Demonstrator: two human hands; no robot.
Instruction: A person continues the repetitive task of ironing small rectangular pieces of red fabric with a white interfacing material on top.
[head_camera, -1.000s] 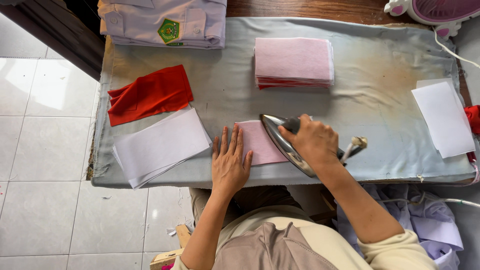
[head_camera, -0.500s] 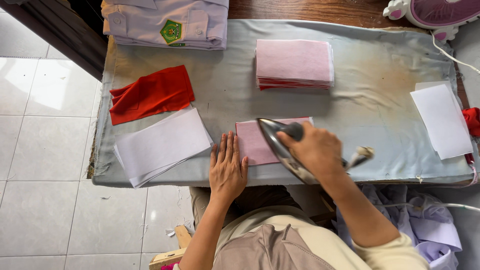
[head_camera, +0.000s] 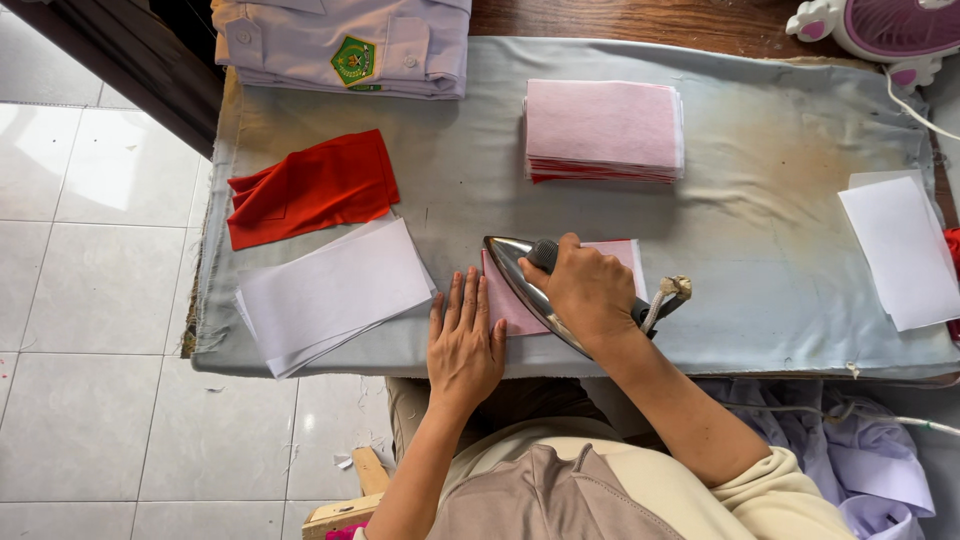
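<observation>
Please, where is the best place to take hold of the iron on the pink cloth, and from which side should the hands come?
Probably by its dark handle, from above. The iron lies on the pink piece with its bright metal body low and its tip pointing up-left, so the handle on top is the only safe part. The right hand already wraps it this way, while the left hand lies flat beside it.

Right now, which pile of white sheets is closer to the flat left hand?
The white stack at the table's left end, below the red cloth, lies just beside the left hand; the other white sheets lie far right.
</observation>
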